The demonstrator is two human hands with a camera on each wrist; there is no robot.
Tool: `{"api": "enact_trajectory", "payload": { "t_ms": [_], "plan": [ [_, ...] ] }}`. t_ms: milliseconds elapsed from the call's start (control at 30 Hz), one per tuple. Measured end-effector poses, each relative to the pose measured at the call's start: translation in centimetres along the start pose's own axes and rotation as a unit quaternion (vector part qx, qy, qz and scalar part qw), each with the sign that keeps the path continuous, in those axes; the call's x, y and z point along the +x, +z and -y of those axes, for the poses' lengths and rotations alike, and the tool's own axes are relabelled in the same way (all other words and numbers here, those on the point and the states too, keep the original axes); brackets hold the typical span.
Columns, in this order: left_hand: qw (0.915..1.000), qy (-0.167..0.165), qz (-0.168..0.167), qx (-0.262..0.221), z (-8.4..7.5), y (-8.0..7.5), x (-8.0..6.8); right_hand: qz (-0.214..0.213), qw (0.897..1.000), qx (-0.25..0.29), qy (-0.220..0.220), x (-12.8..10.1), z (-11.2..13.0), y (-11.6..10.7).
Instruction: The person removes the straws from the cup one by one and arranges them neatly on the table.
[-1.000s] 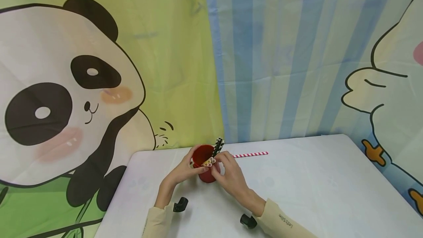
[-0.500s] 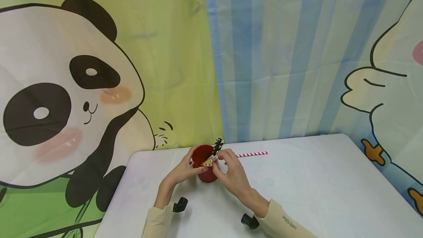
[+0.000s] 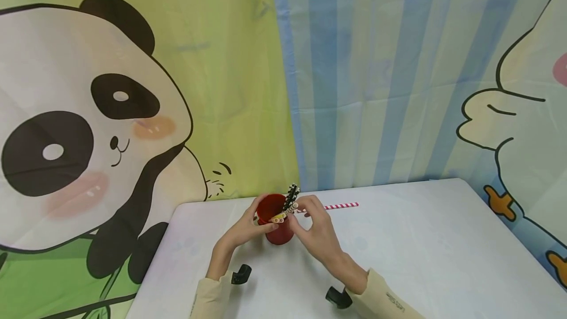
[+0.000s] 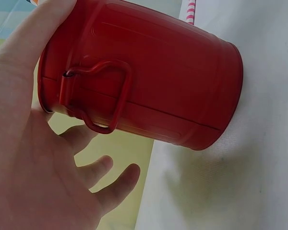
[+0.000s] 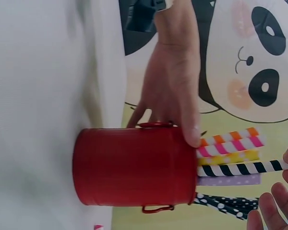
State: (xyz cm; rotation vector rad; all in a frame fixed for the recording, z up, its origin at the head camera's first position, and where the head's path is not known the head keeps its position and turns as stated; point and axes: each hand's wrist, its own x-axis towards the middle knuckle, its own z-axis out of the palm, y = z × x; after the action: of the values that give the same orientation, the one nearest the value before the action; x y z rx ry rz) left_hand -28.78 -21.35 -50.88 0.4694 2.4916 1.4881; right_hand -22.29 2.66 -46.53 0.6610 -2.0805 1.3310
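A small red metal pail [image 3: 278, 234] with wire side handles stands on the table. My left hand [image 3: 245, 227] grips it at the rim; in the left wrist view several fingers [image 4: 116, 189] of that hand stretch loosely past the pail. Patterned paper straws lean out of the opening: orange-striped, pink-striped, yellow, lilac dotted [image 5: 230, 180] and black dotted [image 5: 228, 205]. My right hand [image 3: 320, 233], beside the rim, pinches the end of a black-and-white striped straw [image 5: 240, 169], whose other end is at the pail's mouth. The straws' lower ends are hidden inside.
On the white table [image 3: 412, 250] a red-and-white striped straw [image 3: 341, 206] lies behind my right hand. Printed curtains, one with a panda [image 3: 133, 161], hang close behind the table's back edge. Black devices [image 3: 241, 274] sit at both wrists.
My right hand has shifted slightly right, away from the pail's rim, drawing the striped straw's end along with it. The left hand and the pail stay put.
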Motion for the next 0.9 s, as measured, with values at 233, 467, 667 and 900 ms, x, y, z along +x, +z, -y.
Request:
{"api": "enact_trajectory", "payload": {
  "t_ms": [233,467,667,900],
  "plan": [
    [1.0,-0.003,0.001,-0.002,-0.1,0.0,0.0,-0.008,1.0,0.013,0.01,0.5,1.0,-1.0],
    [0.9999,-0.012,-0.001,0.002,-0.2,0.0,0.0,-0.014,1.0,0.011,0.007,0.8,1.8,-1.9],
    [0.9998,-0.019,-0.003,0.001,-0.2,0.1,-0.1,-0.024,1.0,0.017,0.0,1.0,2.0,-2.6],
    [0.9999,-0.013,-0.009,0.006,-0.1,0.1,-0.1,-0.048,0.999,0.024,-0.009,1.2,2.4,-3.4]
  ]
}}
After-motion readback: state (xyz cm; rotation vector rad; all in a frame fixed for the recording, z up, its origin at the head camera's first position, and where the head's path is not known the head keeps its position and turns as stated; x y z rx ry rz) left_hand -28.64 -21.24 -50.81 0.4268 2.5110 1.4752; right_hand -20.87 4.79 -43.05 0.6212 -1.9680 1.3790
